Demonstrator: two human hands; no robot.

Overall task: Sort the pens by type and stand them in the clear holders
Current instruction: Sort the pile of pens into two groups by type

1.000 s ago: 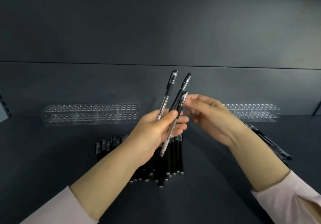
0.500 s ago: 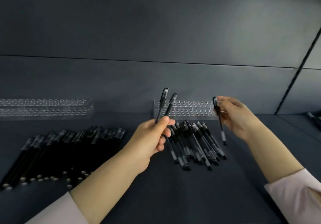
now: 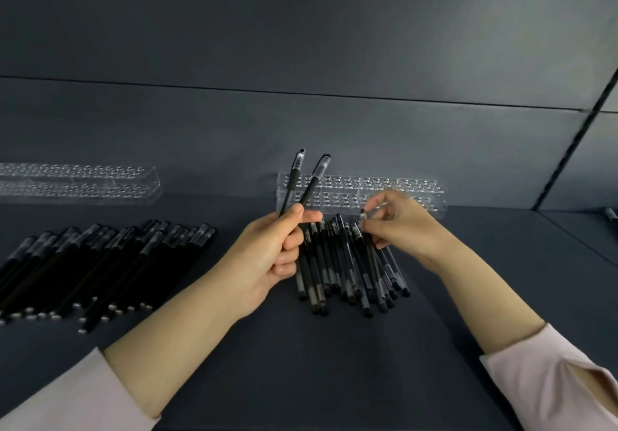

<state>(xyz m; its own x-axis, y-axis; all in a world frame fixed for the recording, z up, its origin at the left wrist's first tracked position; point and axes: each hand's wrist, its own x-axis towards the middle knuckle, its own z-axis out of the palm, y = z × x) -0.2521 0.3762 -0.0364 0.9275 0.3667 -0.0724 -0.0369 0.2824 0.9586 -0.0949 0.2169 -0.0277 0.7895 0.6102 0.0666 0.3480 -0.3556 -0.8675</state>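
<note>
Two clear-capped pens point(image 3: 313, 184) stand tilted in the centre of the frame, caps up and fanned slightly apart, their lower barrels clamped between the thumb and curled fingers of the left hand point(image 3: 267, 257). Just right of them, the right hand point(image 3: 398, 226) pinches the cap end of a single pen point(image 3: 364, 218) between thumb and fingertips, at the top of the centre pile of pens point(image 3: 347, 270); whether this pen is lifted clear of the pile cannot be told. The centre pile lies loosely on the dark shelf surface point(image 3: 301, 363), with barrels overlapping and running roughly towards the camera. A second group, the row of black pens point(image 3: 100, 263), lies side by side at the left of the frame, well apart from the centre pile. The right clear holder point(image 3: 411, 193) stands directly behind the hands against the back panel point(image 3: 301, 46), its perforated top showing rows of holes. The left clear holder point(image 3: 83, 183) stands at the left edge, behind the black row. No pen stands in either holder. Pale pink sleeves point(image 3: 551, 380) cover both forearms at the lower corners.
</note>
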